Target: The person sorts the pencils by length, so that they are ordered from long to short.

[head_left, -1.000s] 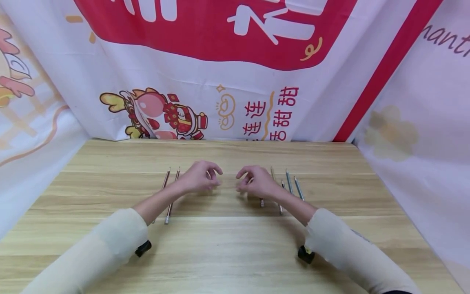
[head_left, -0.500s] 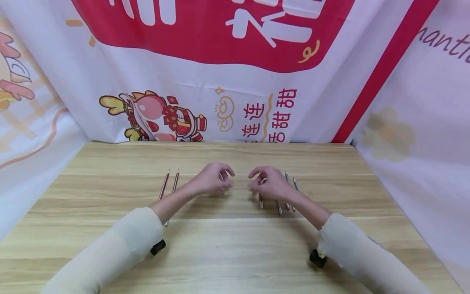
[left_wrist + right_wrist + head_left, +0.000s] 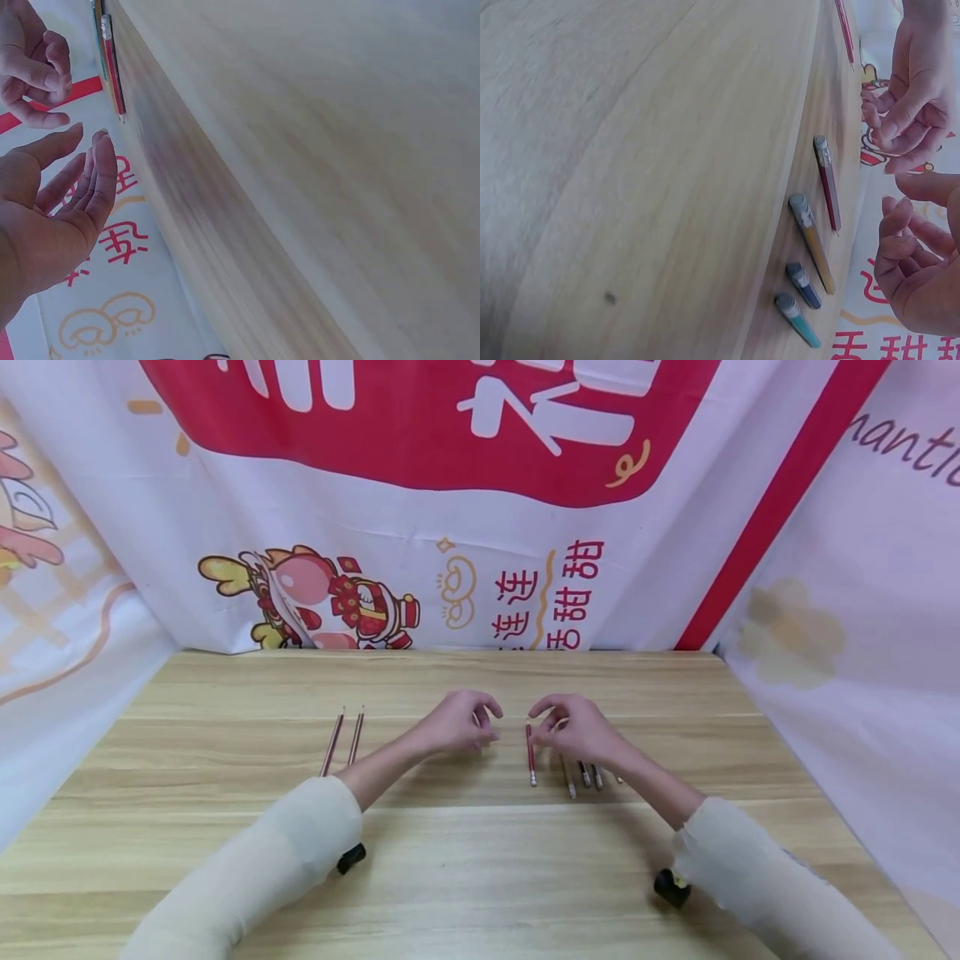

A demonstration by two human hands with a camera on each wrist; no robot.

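Observation:
In the head view my left hand [image 3: 463, 722] hovers over the middle of the table, fingers loosely bent, holding nothing. Facing it across a small gap, my right hand [image 3: 581, 727] is also bare of anything, its thumb and fingers apart. A red pencil [image 3: 532, 760] lies below the right fingertips. Beside it are a yellow pencil [image 3: 812, 244], a dark blue pencil [image 3: 802, 285] and a teal pencil [image 3: 796, 320], partly hidden by the right hand in the head view. Two reddish pencils, one outer [image 3: 332, 743] and one inner [image 3: 356, 735], lie left of the left forearm, which covers their lower ends.
The wooden table [image 3: 450, 877] meets a white and red printed cloth [image 3: 420, 510] at its back edge. More printed cloth hangs along the left side [image 3: 82, 602] and right side [image 3: 847, 610].
Both hands have shifted to the right, keeping a small gap between them. The red pencil now shows almost whole, while the blue pencils' upper parts are behind the right hand. No pencil was picked up.

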